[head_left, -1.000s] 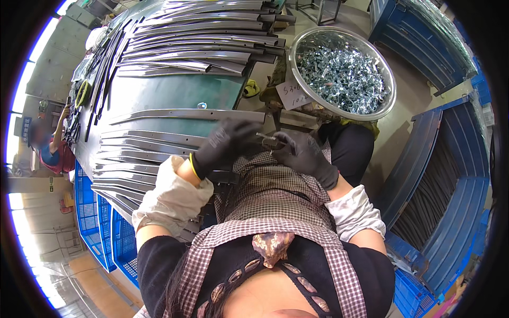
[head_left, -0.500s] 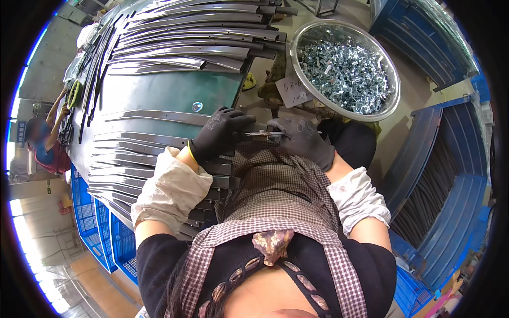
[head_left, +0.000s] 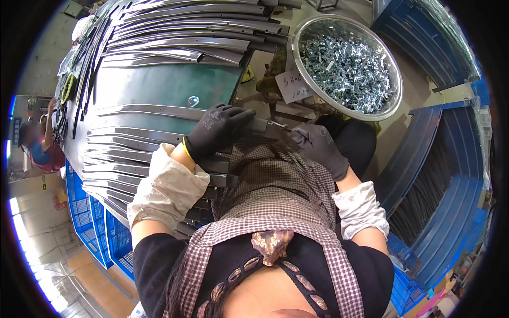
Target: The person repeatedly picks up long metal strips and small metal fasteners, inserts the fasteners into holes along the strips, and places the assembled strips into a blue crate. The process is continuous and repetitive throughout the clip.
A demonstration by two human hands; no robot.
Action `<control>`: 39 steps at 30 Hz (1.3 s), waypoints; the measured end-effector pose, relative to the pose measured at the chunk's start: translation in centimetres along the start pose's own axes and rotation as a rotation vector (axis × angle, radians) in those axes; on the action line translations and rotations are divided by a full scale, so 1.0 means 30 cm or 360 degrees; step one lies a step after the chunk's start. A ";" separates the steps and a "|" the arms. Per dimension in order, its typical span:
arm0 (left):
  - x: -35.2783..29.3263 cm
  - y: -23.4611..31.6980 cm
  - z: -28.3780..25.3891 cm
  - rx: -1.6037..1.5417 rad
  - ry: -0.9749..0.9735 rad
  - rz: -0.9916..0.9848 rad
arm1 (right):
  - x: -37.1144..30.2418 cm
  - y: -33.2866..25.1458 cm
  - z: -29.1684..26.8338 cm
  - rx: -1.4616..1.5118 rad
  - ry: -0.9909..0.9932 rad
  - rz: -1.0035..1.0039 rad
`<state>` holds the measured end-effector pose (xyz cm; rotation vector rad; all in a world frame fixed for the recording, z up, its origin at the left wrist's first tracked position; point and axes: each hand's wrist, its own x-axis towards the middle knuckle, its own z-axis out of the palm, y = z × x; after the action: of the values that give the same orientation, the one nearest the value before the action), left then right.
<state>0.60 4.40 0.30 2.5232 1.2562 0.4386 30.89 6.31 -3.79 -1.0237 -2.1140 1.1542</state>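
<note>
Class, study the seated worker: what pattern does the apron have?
The apron is checked, brownish and whitish, best seen in the head view.

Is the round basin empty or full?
Not empty: shiny metal pieces cover the bottom of the basin; their depth I cannot tell.

Left hand [head_left: 214,130]: matte dark-grey glove [head_left: 202,142], pale printed mark [head_left: 214,116] on back, bright yellow edge [head_left: 186,149] at cuff. Right hand [head_left: 322,148]: matching dark-grey glove [head_left: 330,157]. Pair of loose, wrinkled off-white cloth sleeve covers [head_left: 172,185], faintly smudged. Short-sleeved black top [head_left: 159,265], neckline threaded with patterned fabric [head_left: 234,274]; bunched brown-and-cream patterned knot [head_left: 273,245] at front. Brown-and-white checked bib apron [head_left: 270,191], wide shoulder straps [head_left: 344,281]. Black trousers [head_left: 361,144].
</note>
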 end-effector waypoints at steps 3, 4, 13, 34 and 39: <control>0.005 -0.003 0.004 -0.0023 -0.0011 0.0056 | -0.026 0.040 -0.004 -0.0054 -0.0105 -0.0075; 0.005 -0.003 0.004 -0.0035 -0.0022 0.0044 | -0.025 0.037 -0.001 -0.0104 -0.0107 -0.0088; 0.005 -0.002 0.001 -0.0070 -0.0073 0.0024 | 0.048 -0.030 0.017 -0.0613 -0.0103 -0.0336; -0.158 0.256 -0.179 -0.0286 -0.0226 0.0114 | 0.140 0.298 -0.426 -0.1465 0.0523 0.0246; -0.224 0.167 -0.233 -0.0764 -0.0475 0.0146 | 0.191 0.365 -0.441 -0.1593 0.0188 0.0624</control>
<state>-2.39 -3.08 7.66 2.1416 0.8117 0.3208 41.21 21.01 -6.09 -1.9303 -2.4608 0.0642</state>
